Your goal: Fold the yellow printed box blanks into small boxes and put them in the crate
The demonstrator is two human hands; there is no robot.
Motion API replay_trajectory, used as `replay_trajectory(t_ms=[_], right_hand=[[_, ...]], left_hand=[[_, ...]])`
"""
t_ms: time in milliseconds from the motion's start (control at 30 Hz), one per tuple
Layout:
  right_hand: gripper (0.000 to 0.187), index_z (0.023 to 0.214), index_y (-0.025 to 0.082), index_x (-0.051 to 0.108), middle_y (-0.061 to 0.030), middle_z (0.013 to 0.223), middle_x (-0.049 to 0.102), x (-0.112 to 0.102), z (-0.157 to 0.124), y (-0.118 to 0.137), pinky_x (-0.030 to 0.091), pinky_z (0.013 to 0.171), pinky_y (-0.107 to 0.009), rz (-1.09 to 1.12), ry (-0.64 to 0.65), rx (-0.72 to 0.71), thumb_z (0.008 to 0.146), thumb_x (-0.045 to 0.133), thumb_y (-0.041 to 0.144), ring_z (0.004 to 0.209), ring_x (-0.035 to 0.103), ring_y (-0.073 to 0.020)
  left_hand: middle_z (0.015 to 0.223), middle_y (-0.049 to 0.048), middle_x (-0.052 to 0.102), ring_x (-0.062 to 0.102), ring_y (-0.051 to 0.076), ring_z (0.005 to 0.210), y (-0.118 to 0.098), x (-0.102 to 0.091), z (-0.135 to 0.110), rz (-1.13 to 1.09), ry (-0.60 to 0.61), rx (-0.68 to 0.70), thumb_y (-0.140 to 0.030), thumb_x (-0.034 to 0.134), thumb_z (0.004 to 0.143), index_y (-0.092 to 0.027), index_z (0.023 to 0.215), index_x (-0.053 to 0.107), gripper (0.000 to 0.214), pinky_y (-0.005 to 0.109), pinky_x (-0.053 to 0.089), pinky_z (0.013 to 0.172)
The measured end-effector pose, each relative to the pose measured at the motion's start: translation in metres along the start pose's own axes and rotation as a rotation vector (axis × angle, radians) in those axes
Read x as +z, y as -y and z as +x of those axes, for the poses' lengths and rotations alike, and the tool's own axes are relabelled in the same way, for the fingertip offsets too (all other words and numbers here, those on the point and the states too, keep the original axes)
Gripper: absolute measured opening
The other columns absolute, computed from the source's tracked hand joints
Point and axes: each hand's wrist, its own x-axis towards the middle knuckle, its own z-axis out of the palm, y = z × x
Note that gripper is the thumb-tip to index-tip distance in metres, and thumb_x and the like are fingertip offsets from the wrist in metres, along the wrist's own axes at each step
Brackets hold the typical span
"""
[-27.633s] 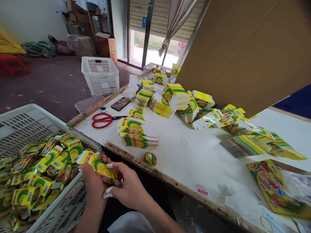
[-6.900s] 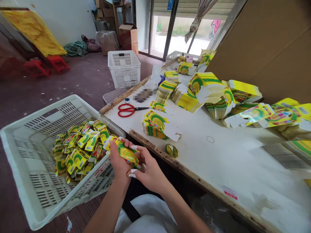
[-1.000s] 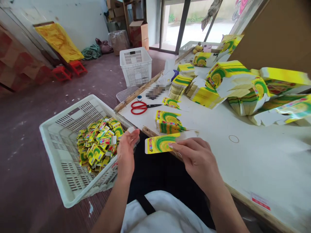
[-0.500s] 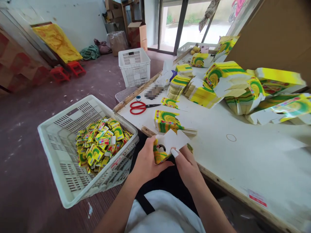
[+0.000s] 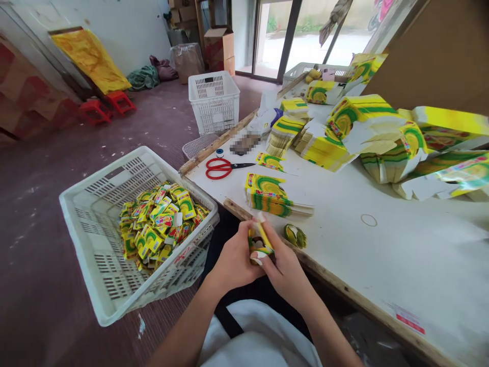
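Note:
Both my hands are closed around a small yellow-and-green printed carton [image 5: 261, 244], held just off the table's front edge. My left hand [image 5: 236, 255] grips its left side, while my right hand [image 5: 281, 257] presses on its right side and flaps. The carton's opening faces me, partly hidden by fingers. Just beyond my hands lies a stack of flat printed cartons [image 5: 267, 193] on the white table [image 5: 336, 224]. A small green-and-yellow bundle [image 5: 295, 236] sits near the edge, right of my right hand.
At left, a white plastic crate [image 5: 126, 176] holds many small folded cartons [image 5: 156, 224]. Red-handled scissors [image 5: 219, 168] and a small spool [image 5: 219, 152] lie on the table. Larger carton stacks [image 5: 359, 122] fill its far side. A rubber band [image 5: 369, 220] lies at right. Another white crate [image 5: 214, 99] stands behind.
The carton's white flaps, spread out before, are now folded in between my hands. My right hand has moved left, closer to my left hand, uncovering the small bundle on the table.

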Motion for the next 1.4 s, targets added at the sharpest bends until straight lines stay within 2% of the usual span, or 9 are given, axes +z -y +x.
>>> replay_trajectory(t_ms=[200,300,467,633,767,967,1133,1267,1400], right_hand=[[0.060,0.136,0.035,0.053,-0.0017,0.145,0.051,-0.008,-0.001,-0.014,0.044,0.109,-0.040,-0.171,-0.076,-0.143,0.087,0.042,0.003,0.132,0.050,-0.0213],[0.061,0.141,0.036,0.045,-0.0025,0.151,0.043,-0.019,0.000,-0.019,0.043,0.109,-0.041,-0.226,-0.112,-0.172,0.089,0.044,0.005,0.135,0.046,-0.0223],[0.063,0.147,0.036,0.034,-0.0040,0.160,0.021,-0.026,0.000,-0.015,0.047,0.105,-0.042,-0.332,0.061,-0.223,0.091,0.047,0.011,0.141,0.037,-0.0241],[0.044,0.121,0.030,0.065,-0.0080,0.153,0.040,-0.039,0.002,-0.010,0.052,0.097,-0.043,-0.336,0.116,-0.180,0.089,0.044,0.009,0.129,0.053,-0.0249],[0.037,0.110,0.028,0.069,-0.0106,0.140,0.055,-0.050,0.007,-0.004,0.048,0.100,-0.047,-0.316,0.212,-0.164,0.082,0.053,0.010,0.129,0.053,-0.0274],[0.030,0.112,0.022,0.060,-0.0152,0.146,0.047,-0.027,0.006,-0.003,0.039,0.108,-0.050,-0.212,0.029,-0.109,0.082,0.059,0.015,0.136,0.044,-0.0287],[0.071,0.148,0.027,0.018,-0.0154,0.155,0.031,-0.021,0.013,-0.004,0.043,0.106,-0.048,0.093,-0.032,-0.117,0.089,0.058,0.039,0.136,0.044,-0.0260],[0.050,0.135,0.024,0.041,-0.0132,0.127,0.060,-0.040,0.043,-0.009,0.049,0.097,-0.048,-0.097,-0.337,-0.068,0.088,0.056,0.032,0.112,0.061,-0.0248],[0.046,0.125,0.018,0.052,-0.0128,0.110,0.068,-0.058,0.076,-0.023,0.047,0.093,-0.052,-0.533,-0.436,0.002,0.079,0.053,0.016,0.104,0.061,-0.0297]], left_hand=[[0.125,0.0150,0.049,0.052,0.030,0.119,0.011,0.009,0.000,0.149,-0.208,0.102,-0.016,0.067,0.067,-0.019,0.127,0.035,0.068,0.048,0.045,0.097],[0.110,0.0091,0.057,0.057,0.029,0.107,0.012,0.000,-0.001,0.212,-0.212,0.035,-0.016,0.073,0.064,-0.021,0.114,0.048,0.057,0.048,0.047,0.092],[0.101,0.0078,0.064,0.061,0.027,0.096,0.008,-0.015,-0.001,0.251,-0.213,0.086,-0.026,0.078,0.063,-0.020,0.108,0.055,0.051,0.043,0.050,0.084],[0.098,0.0100,0.067,0.063,0.029,0.094,0.002,-0.022,0.001,0.309,-0.138,0.112,-0.032,0.080,0.062,-0.017,0.107,0.059,0.052,0.044,0.051,0.083],[0.096,0.0095,0.068,0.063,0.029,0.091,0.000,-0.026,0.003,0.329,-0.093,0.131,-0.030,0.080,0.060,-0.018,0.106,0.061,0.051,0.043,0.051,0.083],[0.099,0.0101,0.068,0.063,0.029,0.093,-0.003,-0.023,0.004,0.294,-0.156,0.098,-0.029,0.077,0.062,-0.019,0.107,0.062,0.049,0.044,0.050,0.086],[0.100,0.0050,0.068,0.063,0.020,0.087,0.005,-0.015,0.002,-0.356,-0.417,0.018,-0.031,0.084,0.058,-0.022,0.106,0.061,0.054,0.032,0.053,0.078],[0.086,0.0052,0.065,0.060,0.013,0.068,0.014,-0.025,0.007,-1.261,-0.828,-0.166,-0.071,0.059,0.074,-0.018,0.092,0.060,0.056,0.022,0.050,0.055],[0.081,0.0087,0.064,0.060,0.011,0.064,0.016,-0.031,0.009,-1.649,-0.720,-0.503,-0.068,0.031,0.090,-0.012,0.090,0.060,0.063,0.019,0.049,0.050]])
